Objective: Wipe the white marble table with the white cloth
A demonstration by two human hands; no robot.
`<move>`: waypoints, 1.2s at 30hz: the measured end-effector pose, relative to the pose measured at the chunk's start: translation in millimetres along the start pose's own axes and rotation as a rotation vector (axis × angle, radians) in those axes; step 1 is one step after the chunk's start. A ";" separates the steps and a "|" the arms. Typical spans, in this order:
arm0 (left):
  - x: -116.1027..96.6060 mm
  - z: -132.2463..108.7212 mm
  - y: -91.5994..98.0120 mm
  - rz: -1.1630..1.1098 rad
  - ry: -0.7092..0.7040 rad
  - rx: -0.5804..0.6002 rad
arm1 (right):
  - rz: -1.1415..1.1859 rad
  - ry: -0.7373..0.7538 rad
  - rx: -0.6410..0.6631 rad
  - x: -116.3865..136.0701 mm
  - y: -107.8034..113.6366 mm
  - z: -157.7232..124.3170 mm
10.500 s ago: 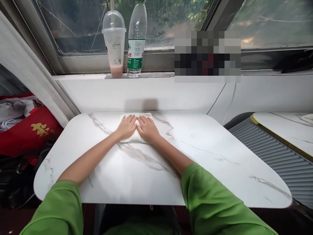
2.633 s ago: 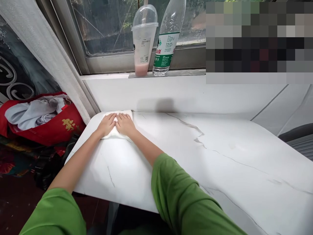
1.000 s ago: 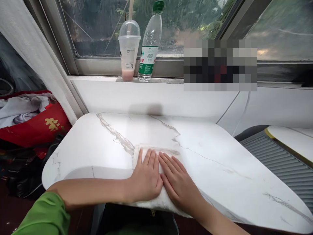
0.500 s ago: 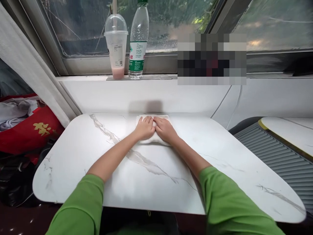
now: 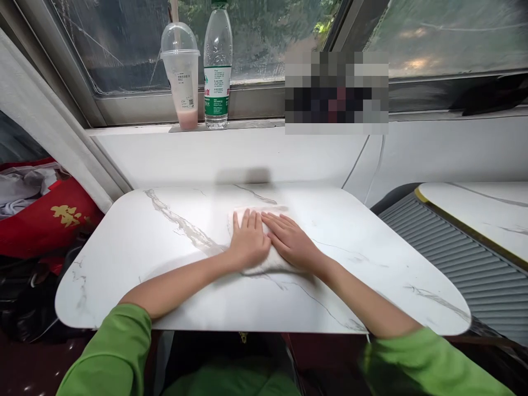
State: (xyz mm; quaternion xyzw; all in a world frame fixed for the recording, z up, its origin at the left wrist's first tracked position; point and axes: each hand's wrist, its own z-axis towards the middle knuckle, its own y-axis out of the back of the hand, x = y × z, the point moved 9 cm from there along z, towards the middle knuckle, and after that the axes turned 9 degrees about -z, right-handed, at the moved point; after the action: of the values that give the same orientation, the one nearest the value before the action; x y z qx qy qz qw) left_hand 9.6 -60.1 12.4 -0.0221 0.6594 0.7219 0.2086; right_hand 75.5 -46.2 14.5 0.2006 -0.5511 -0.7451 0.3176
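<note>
A white cloth (image 5: 264, 268) is laid on the marbled surface (image 5: 111, 247), near its middle and apart from both the wall (image 5: 185, 157) and the near edge. It is pressed from above by the left hand (image 5: 250, 242) and the right hand (image 5: 291, 239). The left fingers are stretched out and slightly spread; the right fingers are stretched out close together — neither set appears to be clamped on the cloth. The thumbs are brought close, though whether they touch cannot be told.

The step in hand seems to be wiping, which would best be done with even pressure through both palms and the cloth held flat, so that no fold is bunched up under the fingers. Straight, overlapping strokes would be advised, with care taken at the rounded corners. The brownish veins (image 5: 181, 225) should not be mistaken for dirt. The cup (image 5: 181, 82) and the bottle (image 5: 217, 82) are stood upright on the sill (image 5: 264, 125) — well clear of the cloth.
</note>
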 end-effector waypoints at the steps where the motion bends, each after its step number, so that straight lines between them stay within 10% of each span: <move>1: -14.5 -10.2 -2.5 -0.002 -0.026 0.016 | 0.004 0.014 -0.013 1.5 6.6 -16.9; 10: -151.5 -15.0 -39.3 -0.082 -0.298 0.073 | -0.077 -0.185 -0.021 -80.4 41.2 -149.2; 15: -178.7 21.2 -61.3 -0.102 -0.280 0.088 | -0.115 -0.280 -0.019 -131.4 40.8 -159.3; 28: -68.9 162.7 -53.2 -0.128 -0.129 0.059 | -0.080 -0.234 -0.040 -187.5 1.9 14.3; 36: -49.4 168.5 -49.1 -0.082 -0.100 0.072 | -0.168 -0.254 -0.022 -180.5 -5.6 28.5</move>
State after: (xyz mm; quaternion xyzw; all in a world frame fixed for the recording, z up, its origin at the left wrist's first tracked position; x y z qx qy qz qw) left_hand 111.9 90.5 3.0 -0.0054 0.6721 0.6889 0.2714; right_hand 185.1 100.0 8.9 0.1465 -0.5598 -0.7946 0.1840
